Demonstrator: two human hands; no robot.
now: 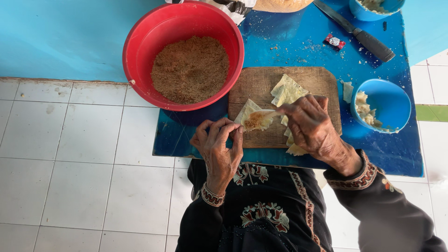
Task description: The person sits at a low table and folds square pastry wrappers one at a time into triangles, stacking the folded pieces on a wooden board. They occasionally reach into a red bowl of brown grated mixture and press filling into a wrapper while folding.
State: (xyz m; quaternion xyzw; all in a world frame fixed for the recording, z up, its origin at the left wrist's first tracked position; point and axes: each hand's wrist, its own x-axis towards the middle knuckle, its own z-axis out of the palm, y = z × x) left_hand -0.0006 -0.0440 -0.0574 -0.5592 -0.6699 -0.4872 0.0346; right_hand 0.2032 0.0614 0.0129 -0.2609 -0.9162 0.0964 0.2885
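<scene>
My left hand (pixel 218 145) pinches the edge of a pale pastry sheet folded into a cone (pixel 254 119), which has brown filling inside. My right hand (pixel 310 127) holds a small spoon-like tool (pixel 273 112) with its tip in that cone. Both hands work over a wooden cutting board (pixel 261 84) on a low blue table (pixel 298 37). More pale pastry sheets (pixel 288 91) lie stacked on the board beside my right hand. A red bowl (pixel 140 42) full of brown crumbly filling (pixel 190 69) stands at the board's left.
A blue bowl (pixel 392 100) with pale paste sits right of the board. Another blue bowl (pixel 368 13) and a black-handled knife (pixel 359 33) lie at the table's far side, near a small wrapped sweet (pixel 334 42). White floor tiles (pixel 84 158) and a turquoise wall (pixel 60 37) surround the table.
</scene>
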